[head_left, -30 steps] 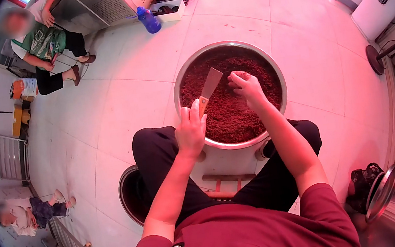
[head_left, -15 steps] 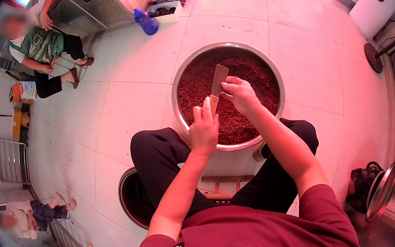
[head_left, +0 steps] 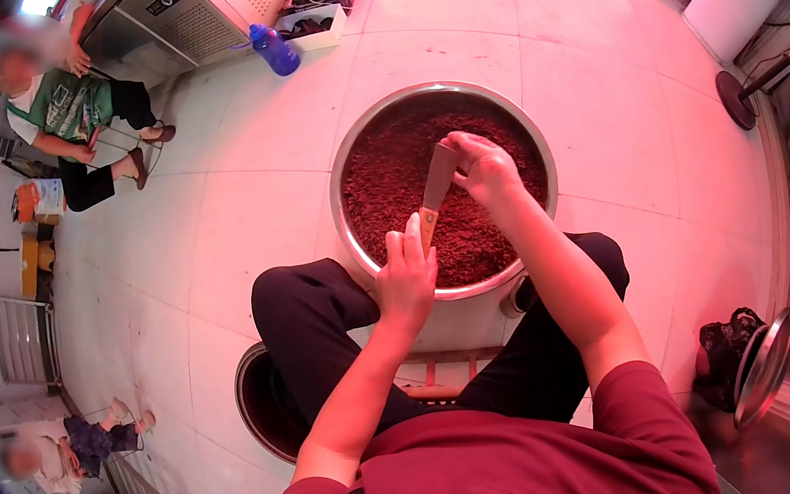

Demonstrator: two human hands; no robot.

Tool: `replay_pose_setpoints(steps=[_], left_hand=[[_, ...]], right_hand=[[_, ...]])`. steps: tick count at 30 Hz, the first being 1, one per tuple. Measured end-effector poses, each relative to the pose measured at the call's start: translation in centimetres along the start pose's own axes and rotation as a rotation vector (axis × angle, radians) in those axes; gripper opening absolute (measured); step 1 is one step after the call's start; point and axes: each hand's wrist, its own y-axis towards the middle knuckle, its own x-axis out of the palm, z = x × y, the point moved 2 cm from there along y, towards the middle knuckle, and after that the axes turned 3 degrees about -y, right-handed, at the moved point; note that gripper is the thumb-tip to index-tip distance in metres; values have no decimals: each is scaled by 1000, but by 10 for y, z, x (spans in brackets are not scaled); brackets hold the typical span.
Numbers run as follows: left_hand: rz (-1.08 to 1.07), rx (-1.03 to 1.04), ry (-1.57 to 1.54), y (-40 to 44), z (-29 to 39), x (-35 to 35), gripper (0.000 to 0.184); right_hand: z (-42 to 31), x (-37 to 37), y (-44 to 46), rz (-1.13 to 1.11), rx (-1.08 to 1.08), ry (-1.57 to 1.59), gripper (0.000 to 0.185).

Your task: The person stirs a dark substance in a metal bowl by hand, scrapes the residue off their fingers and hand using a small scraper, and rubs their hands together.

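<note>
My left hand is closed around the wooden handle of a scraper, its flat metal blade pointing up and to the right. At the blade's far end, my right hand has its fingers bent together against the metal edge. Both hands are over a wide metal basin, which stands on the floor in front of my knees. Dark red, coarse, crumbly stuff fills much of the basin. Part of that stuff is hidden beneath my hands and right forearm.
A dark-filled bucket stands by my left leg. Two people sit at the left, one upper and one lower. A blue jug stands farther off. Round metal lids and a black bag are at the right.
My right hand has moved up along the blade to its far end. The scraper's blade has turned slightly. The whole view has shifted a little.
</note>
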Motion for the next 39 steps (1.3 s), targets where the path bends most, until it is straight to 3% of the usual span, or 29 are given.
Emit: replay_pose_setpoints(steps=[2,5,7,12,18,26,29,31,35,39], left_hand=[[11,14,19,-6,-7,1,58],[-22,-88,70,1,-24,-1,55],[-17,-65,126,10,-29,-3,53],[3,32,338,23,-31,3,47],[74,151,389,18,-29,6,35],[-49,24,202,3,-28,-12,44],[-57,-122,-12,2,-32,-17,46],[-41,-192,-116,5,-37,-19,46],[30,-172,-176,10,-40,-12,45],[60,-102,-97,12,-33,-5,48]], right_hand=[[-9,-6,1,2,-40,-13,21],[-10,16,-13,34,-97,-420,43],[10,18,-7,-96,-186,-585,91],[17,25,-20,68,-645,-1354,110],[15,27,-20,149,-706,-1492,111],[2,-22,27,372,-497,-1132,96],[3,-26,29,311,-267,-761,90],[9,0,4,187,-9,-559,76],[35,20,-18,-130,156,-469,62],[45,22,-23,-144,129,-378,58]])
